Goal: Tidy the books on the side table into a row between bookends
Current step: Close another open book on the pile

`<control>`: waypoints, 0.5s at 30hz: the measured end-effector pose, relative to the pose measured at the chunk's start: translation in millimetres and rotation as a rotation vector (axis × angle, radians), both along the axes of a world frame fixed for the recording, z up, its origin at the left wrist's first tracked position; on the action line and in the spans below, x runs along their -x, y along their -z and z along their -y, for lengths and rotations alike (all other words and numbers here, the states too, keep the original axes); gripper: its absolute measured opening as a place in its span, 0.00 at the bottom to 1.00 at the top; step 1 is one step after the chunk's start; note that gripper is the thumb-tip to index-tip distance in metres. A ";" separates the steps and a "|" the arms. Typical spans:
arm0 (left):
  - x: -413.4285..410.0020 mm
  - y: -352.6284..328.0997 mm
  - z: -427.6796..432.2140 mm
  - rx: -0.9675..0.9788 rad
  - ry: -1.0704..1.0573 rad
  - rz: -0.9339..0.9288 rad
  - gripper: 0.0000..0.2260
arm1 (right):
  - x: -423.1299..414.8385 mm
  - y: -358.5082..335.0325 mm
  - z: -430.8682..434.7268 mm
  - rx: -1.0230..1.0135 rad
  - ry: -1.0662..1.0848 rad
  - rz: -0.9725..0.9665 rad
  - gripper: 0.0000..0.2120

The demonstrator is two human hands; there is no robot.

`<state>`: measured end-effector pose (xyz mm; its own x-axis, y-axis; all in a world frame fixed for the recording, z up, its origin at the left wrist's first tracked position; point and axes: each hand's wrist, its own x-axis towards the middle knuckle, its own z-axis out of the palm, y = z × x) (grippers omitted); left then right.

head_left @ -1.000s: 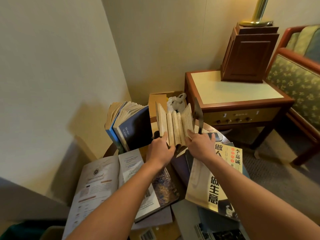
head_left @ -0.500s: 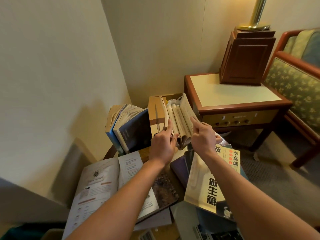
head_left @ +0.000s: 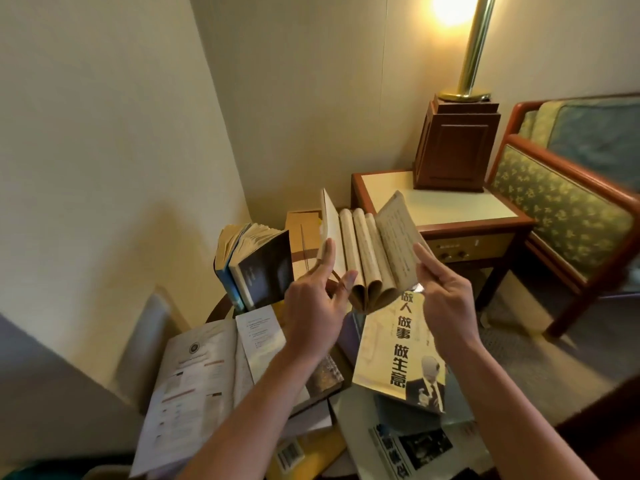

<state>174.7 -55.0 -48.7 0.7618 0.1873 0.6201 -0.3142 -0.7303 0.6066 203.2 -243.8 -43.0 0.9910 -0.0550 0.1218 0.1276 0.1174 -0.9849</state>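
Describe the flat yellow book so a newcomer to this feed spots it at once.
Find the square wooden nightstand carrying the brass lamp; the book-strewn table sits just in front. On its right side, under the right hand, lies the yellow paperback. It alone has big black Chinese characters down its cover and a suited man pictured at the bottom.

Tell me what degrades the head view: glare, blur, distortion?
Head view: the lit lamp blows out the top edge; wide-angle distortion bends the wall and armchair; left hand, right hand and fanned book look slightly soft; the title on the yellow book is legible.
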 end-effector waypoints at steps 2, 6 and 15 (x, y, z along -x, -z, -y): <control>22.2 8.4 15.0 0.012 0.029 0.003 0.27 | 24.3 9.8 17.5 -0.048 0.023 -0.040 0.20; 59.1 35.2 38.6 0.041 0.009 0.012 0.23 | 63.5 33.0 39.3 -0.084 0.070 -0.137 0.19; 85.4 48.1 40.9 0.113 -0.027 -0.068 0.26 | 95.5 46.6 57.9 -0.100 0.119 -0.280 0.19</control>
<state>89.2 -95.9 -96.8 0.7954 0.2742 0.5405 -0.2504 -0.6634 0.7051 107.7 -301.8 -89.6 0.9711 -0.1709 -0.1666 -0.1282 0.2155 -0.9681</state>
